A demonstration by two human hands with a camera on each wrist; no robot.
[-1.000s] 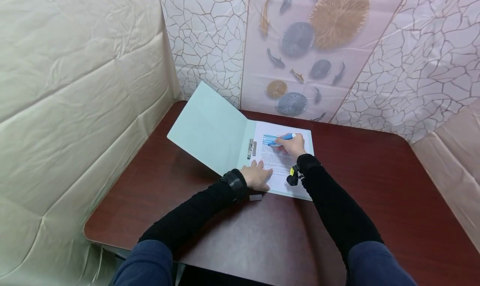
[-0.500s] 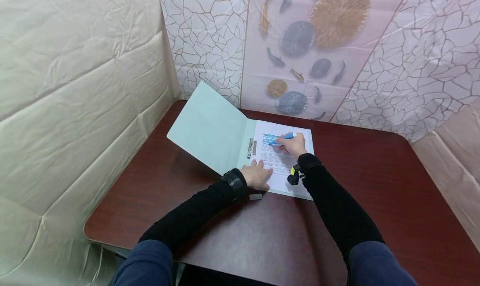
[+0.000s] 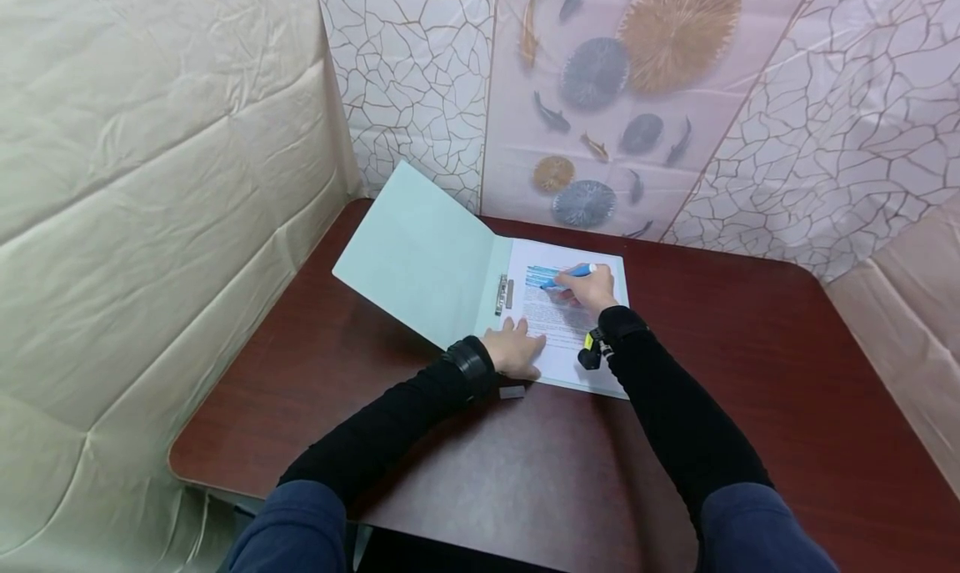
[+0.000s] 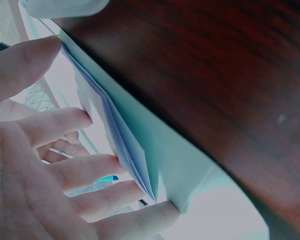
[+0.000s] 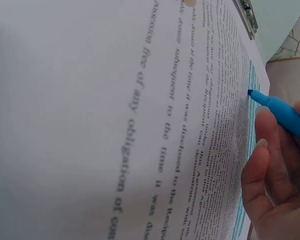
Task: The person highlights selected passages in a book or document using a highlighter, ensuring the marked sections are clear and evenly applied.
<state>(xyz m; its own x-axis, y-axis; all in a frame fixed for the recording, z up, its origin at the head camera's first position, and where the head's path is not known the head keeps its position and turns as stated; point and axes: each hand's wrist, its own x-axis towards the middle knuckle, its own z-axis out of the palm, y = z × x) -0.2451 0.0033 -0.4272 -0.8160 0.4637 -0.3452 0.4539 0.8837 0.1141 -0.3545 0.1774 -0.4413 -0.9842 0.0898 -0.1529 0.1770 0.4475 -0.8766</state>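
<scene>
A pale green folder (image 3: 420,252) lies spread on the table, its left cover tilted up. Printed paper (image 3: 551,327) sits in its right side beside a metal clip (image 3: 502,295). My right hand (image 3: 588,289) pinches a blue highlighter (image 3: 573,273), its tip at the printed lines. Blue strokes (image 3: 538,274) cover the upper lines of text. In the right wrist view the highlighter (image 5: 285,114) points at the page, with the fingers bent around it. My left hand (image 3: 514,350) rests with spread fingers on the lower left of the paper; the left wrist view shows these fingers (image 4: 85,170) straight on the sheets.
A small grey piece (image 3: 512,392) lies on the dark wooden table (image 3: 360,439) just below the folder. Patterned cloth (image 3: 420,72) hangs behind the table, and a cream cloth (image 3: 165,181) stands along the left.
The right hand with the highlighter has shifted slightly rightward along the line of text. My left hand stays in the same place on the page.
</scene>
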